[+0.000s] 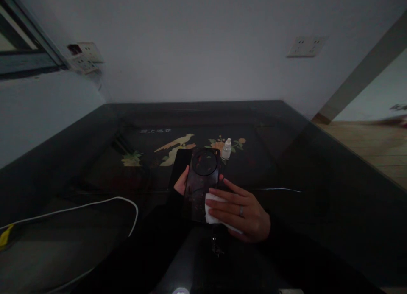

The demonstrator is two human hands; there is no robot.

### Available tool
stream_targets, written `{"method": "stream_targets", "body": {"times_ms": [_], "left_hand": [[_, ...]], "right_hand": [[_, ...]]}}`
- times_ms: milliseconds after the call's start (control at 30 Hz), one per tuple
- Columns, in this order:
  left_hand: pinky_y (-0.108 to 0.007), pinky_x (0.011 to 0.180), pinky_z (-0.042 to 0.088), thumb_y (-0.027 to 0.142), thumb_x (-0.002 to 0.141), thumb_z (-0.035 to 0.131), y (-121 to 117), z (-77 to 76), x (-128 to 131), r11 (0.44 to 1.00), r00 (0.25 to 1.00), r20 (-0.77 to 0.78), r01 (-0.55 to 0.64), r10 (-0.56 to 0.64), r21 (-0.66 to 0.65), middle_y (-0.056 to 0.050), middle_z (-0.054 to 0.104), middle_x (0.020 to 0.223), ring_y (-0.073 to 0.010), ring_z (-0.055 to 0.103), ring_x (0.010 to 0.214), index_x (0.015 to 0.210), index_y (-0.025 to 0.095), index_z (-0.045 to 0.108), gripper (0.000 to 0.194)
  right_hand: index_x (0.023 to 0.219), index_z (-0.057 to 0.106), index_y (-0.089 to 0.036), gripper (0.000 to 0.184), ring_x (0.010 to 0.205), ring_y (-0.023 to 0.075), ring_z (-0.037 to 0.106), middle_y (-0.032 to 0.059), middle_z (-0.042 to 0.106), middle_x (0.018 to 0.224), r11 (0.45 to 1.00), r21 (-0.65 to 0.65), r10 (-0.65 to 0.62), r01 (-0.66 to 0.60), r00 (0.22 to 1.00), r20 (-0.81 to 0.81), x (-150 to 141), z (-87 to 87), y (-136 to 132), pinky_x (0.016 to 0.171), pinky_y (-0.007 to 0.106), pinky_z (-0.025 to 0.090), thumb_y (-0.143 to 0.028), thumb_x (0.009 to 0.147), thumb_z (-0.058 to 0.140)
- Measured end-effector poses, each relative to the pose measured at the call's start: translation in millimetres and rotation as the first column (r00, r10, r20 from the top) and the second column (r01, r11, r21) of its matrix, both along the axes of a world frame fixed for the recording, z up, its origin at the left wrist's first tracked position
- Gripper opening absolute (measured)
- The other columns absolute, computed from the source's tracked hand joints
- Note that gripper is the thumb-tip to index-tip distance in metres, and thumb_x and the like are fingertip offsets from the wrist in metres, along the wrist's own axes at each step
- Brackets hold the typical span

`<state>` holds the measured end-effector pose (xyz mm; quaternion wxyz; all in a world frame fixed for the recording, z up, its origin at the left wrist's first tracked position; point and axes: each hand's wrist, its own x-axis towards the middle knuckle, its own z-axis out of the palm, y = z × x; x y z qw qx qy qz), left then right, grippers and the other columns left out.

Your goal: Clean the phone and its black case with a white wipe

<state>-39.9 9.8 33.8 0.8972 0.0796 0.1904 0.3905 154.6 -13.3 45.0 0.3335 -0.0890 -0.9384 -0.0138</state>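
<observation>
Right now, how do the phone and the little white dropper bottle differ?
The phone is dark and glossy with a big round camera ring; the dropper bottle is pale with a pointed cap. The phone is far larger than the bottle. The left hand holds the phone, with the right hand's white wipe on it; the bottle stands upright, untouched, on the lacquered table.

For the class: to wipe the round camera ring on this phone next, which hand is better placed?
Probably the right hand: it presses the white cloth on the phone's lower back, just below the round camera ring. The left hand is at the phone's edge, seemingly steadying it.
</observation>
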Motion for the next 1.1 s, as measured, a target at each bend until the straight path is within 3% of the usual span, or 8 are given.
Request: {"method": "stream_targets", "body": {"times_ms": [133, 233, 467, 667, 767, 933, 1100], "left_hand": [[-0.031, 0.075, 0.041, 0.05, 0.083, 0.039, -2, -6.7, 6, 0.999, 0.999, -0.045, -0.031, 0.031, -0.008, -0.011, 0.065, 0.082, -0.018, 0.058, 0.069, 0.12, 0.009, 0.054, 0.058], [-0.03, 0.075, 0.042, 0.049, 0.083, 0.039, -3, -13.4, 9, 0.999, 0.998, -0.045, -0.034, 0.033, -0.011, -0.009, 0.064, 0.075, -0.0163, 0.057, 0.065, 0.115, 0.009, 0.058, 0.055], [-0.028, 0.077, 0.043, 0.051, 0.083, 0.04, -4, -17.4, 10, 0.992, 0.992, -0.031, -0.121, 0.12, -0.032, -0.009, 0.067, 0.086, -0.0182, 0.06, 0.079, 0.11, 0.01, 0.06, 0.054], [-0.046, 0.084, 0.041, 0.056, 0.084, 0.03, -2, -6.6, 7, 1.0, 1.0, 0.019, 0.013, -0.013, 0.003, -0.015, 0.063, 0.104, -0.0271, 0.059, 0.092, 0.116, 0.008, 0.055, 0.063], [-0.046, 0.089, 0.038, 0.056, 0.084, 0.03, -2, -7.0, 6, 0.995, 0.994, 0.094, 0.044, -0.053, 0.091, -0.016, 0.063, 0.105, -0.0269, 0.059, 0.096, 0.115, 0.007, 0.056, 0.064], [-0.048, 0.09, 0.037, 0.055, 0.086, 0.029, -7, -12.3, 7, 0.956, 0.973, 0.089, 0.187, -0.211, 0.227, -0.02, 0.061, 0.111, -0.0301, 0.056, 0.105, 0.116, 0.006, 0.056, 0.063], [-0.053, 0.092, 0.034, 0.054, 0.086, 0.027, -8, -14.8, 5, 0.956, 0.978, -0.006, 0.207, -0.21, 0.21, -0.018, 0.059, 0.115, -0.0312, 0.054, 0.107, 0.12, 0.008, 0.053, 0.063]], "right_hand": [[0.12, 0.05, -0.008, 0.036, 0.131, 0.0258, 0.029, 0.0108, 0.053, 0.127, 0.978, -0.044, -0.205, 0.205, 0.979, -0.001, 4, 2.4, 7, 0.104, 0.056, 0.027, -0.012, 0.085, 0.04], [0.12, 0.05, -0.01, 0.036, 0.131, 0.0246, 0.029, 0.0088, 0.053, 0.127, 0.982, -0.037, -0.183, 0.183, 0.983, 0.025, -1, 3.9, 6, 0.105, 0.054, 0.026, -0.013, 0.086, 0.041], [0.116, 0.053, -0.013, 0.034, 0.129, 0.0252, 0.033, 0.0065, 0.058, 0.121, 0.976, -0.028, -0.217, 0.216, 0.976, -0.033, 4, 8.2, 7, 0.105, 0.056, 0.024, -0.012, 0.084, 0.042], [0.119, 0.051, -0.014, 0.038, 0.128, 0.0268, 0.035, 0.0091, 0.057, 0.122, 0.948, -0.066, -0.319, 0.313, 0.94, -0.125, 17, 8.3, 13, 0.103, 0.058, 0.027, -0.014, 0.082, 0.043], [0.126, 0.046, -0.016, 0.045, 0.128, 0.0249, 0.036, 0.0088, 0.054, 0.126, 0.924, -0.107, -0.379, 0.366, 0.915, -0.139, 16, 6.7, 14, 0.103, 0.055, 0.029, -0.011, 0.081, 0.042], [0.131, 0.04, -0.019, 0.05, 0.129, 0.0227, 0.034, 0.0078, 0.048, 0.132, 0.888, -0.185, -0.449, 0.421, 0.88, -0.152, 12, 3.6, 14, 0.105, 0.053, 0.028, -0.007, 0.082, 0.039], [0.131, 0.04, -0.018, 0.05, 0.129, 0.022, 0.034, 0.0078, 0.048, 0.132, 0.887, -0.192, -0.449, 0.419, 0.88, -0.152, 13, 3.0, 15, 0.105, 0.054, 0.027, -0.007, 0.082, 0.037]]}}
